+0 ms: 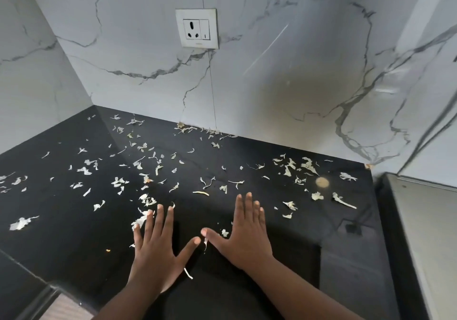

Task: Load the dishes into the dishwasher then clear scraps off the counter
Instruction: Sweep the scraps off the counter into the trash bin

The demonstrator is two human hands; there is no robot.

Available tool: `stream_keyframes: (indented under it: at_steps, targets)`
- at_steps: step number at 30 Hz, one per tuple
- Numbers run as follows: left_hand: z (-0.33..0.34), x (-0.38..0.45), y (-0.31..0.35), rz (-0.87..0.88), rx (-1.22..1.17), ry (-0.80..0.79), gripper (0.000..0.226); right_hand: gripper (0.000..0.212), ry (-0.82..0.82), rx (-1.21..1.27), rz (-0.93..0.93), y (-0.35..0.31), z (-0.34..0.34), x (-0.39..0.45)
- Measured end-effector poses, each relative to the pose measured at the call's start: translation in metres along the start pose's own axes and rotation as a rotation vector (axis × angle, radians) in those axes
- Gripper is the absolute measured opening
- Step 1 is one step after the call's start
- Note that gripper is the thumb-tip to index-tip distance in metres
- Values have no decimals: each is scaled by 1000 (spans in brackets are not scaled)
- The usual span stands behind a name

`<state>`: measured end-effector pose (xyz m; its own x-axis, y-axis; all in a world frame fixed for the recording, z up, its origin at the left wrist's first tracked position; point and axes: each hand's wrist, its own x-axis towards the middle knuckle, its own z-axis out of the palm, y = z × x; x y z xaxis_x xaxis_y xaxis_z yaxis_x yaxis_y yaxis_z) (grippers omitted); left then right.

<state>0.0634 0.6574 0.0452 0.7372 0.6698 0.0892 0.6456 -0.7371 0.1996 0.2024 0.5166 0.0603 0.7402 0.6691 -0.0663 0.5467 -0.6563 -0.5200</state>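
Scraps [153, 161] will handle as very light, thin and limp material: judged from their papery look, they should slide easily on the glossy countertop [74, 245] but may cling to skin or scatter in a draught. Individual pinching looks inefficient; sweeping with flat palms toward one pile near the front edge seems the better hold, followed by scooping.

Head view: the scraps are pale, off-white to yellowish shreds, curled and irregular, resembling vegetable peel or skins. They lie spread over most of the black countertop, from the left edge to the right edge, with a denser line along the back edge where the counter meets the marble-pattern wall [272, 84]. A few pieces lie between and just beside the hands.

The left hand [155, 253] lies flat at the front centre, fingers straight and slightly spread, thumb angled inward. The right hand [247, 235] lies flat beside it, fingers straight and nearly together, thumb extended toward the left thumb. Neither holds anything.

A wall socket [197, 28] sits above the back edge.
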Motion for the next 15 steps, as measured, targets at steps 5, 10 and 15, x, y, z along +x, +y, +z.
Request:
stream_keyframes:
  at_steps: [5,10,15]
  targets:
    - [0,11,-2,-26,-53,20,108,92,192,281,-91,58,-76,33]
    - [1,15,0,-23,-79,1,110,104,215,-172,152,188,-163,71]
    - [2,17,-1,-19,-66,-27,112,134,28,-277,206,233,-154,73]
